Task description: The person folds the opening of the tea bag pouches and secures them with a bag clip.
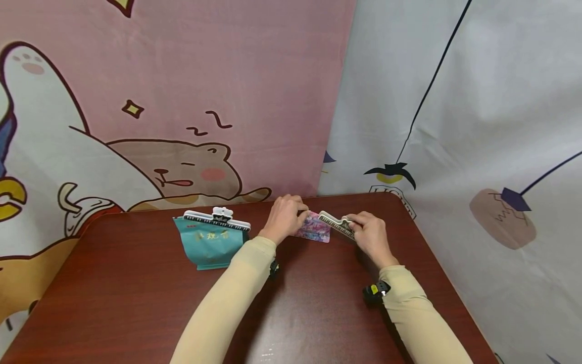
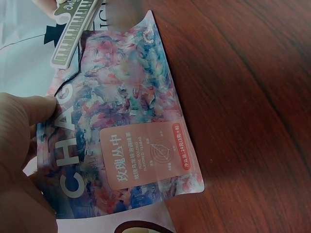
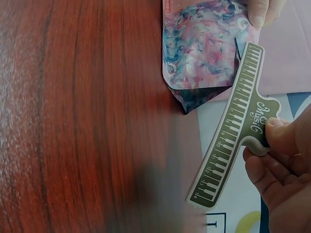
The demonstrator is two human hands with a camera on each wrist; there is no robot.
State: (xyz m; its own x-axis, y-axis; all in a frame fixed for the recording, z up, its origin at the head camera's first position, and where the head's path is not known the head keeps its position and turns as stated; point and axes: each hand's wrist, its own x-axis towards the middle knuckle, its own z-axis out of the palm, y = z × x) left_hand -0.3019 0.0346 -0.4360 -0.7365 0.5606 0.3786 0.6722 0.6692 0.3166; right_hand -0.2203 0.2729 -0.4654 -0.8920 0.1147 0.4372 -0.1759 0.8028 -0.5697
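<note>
A pink and blue tea bag pouch (image 2: pixel 121 87) stands on the table, its top edge pinched by my left hand (image 1: pixel 285 217) between thumb and fingers. White letters run along the pouch near that edge. My right hand (image 1: pixel 370 235) pinches the handle of a long bag clip (image 3: pixel 228 131), which has a dark green face with piano keys and the word "Music". In the right wrist view the clip's upper end overlaps the top corner of the pouch, and its other end sticks out past it.
A teal pouch (image 1: pixel 211 247) stands to the left on the brown table (image 1: pixel 136 303), with a white piano-key clip (image 1: pixel 218 219) across its top. Behind the table hangs a pink and white cartoon cloth (image 1: pixel 273 101). The table's right edge runs beyond my right hand.
</note>
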